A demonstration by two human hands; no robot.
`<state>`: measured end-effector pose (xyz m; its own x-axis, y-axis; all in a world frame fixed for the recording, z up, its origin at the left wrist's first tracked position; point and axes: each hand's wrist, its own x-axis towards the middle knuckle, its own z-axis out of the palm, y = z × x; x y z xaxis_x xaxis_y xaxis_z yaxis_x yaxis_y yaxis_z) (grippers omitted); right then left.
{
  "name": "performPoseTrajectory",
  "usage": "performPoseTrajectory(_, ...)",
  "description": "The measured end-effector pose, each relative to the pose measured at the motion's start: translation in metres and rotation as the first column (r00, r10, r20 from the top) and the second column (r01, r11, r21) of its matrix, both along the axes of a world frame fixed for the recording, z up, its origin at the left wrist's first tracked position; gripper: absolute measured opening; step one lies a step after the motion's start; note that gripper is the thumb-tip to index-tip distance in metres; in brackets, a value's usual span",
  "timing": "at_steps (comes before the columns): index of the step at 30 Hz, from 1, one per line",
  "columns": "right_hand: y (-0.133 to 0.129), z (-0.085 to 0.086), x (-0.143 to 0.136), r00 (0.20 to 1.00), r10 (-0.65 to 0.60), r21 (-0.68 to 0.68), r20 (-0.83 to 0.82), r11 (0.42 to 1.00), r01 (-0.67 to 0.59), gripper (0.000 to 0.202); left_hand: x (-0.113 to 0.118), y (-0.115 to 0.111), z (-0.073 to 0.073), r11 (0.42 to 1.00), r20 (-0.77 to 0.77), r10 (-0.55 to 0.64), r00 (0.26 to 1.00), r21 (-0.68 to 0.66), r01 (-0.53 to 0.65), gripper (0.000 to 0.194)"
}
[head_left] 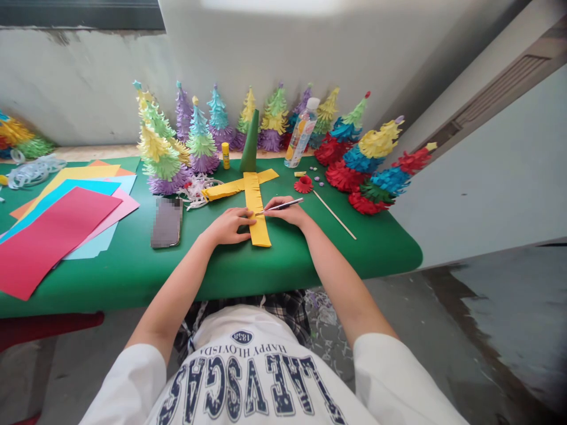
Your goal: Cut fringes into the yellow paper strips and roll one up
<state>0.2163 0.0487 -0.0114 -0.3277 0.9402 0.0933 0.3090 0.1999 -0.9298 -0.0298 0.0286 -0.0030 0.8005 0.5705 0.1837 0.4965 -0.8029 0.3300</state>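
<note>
The yellow paper strip (260,234) was pressed by the unclenched left hand (230,226); a slim silver tool (287,205) was grasped in the right hand (287,213).

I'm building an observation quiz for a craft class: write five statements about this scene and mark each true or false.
1. The right hand holds a slim pen-like tool. True.
2. The left hand grips scissors. False: it rests on a yellow paper strip.
3. The glue stick stands upright. True.
4. The bottle lies on its side. False: it stands upright.
5. The red sheet lies on top of the other coloured sheets. True.
</note>
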Motion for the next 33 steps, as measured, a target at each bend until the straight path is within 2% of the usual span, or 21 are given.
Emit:
performPoseTrajectory(15,0.004,-0.004,0.003,0.999,0.045,0.034,0.003,0.998,-0.045,0.022,0.002,-0.002,0.004,0.999,-0.068,0.029,0.997,0.032,-0.027,0.042)
performPoseTrajectory(26,0.003,0.005,0.011,0.996,0.057,0.083,0.069,0.995,-0.062,0.023,0.004,-0.002,0.007,0.998,-0.095,0.055,0.994,0.036,-0.051,0.038)
performPoseTrajectory(33,0.001,0.009,0.023,0.998,0.036,0.031,0.045,0.999,-0.037,0.021,0.004,-0.003,0.007,0.998,-0.088,0.06,0.994,0.034,-0.057,0.038)
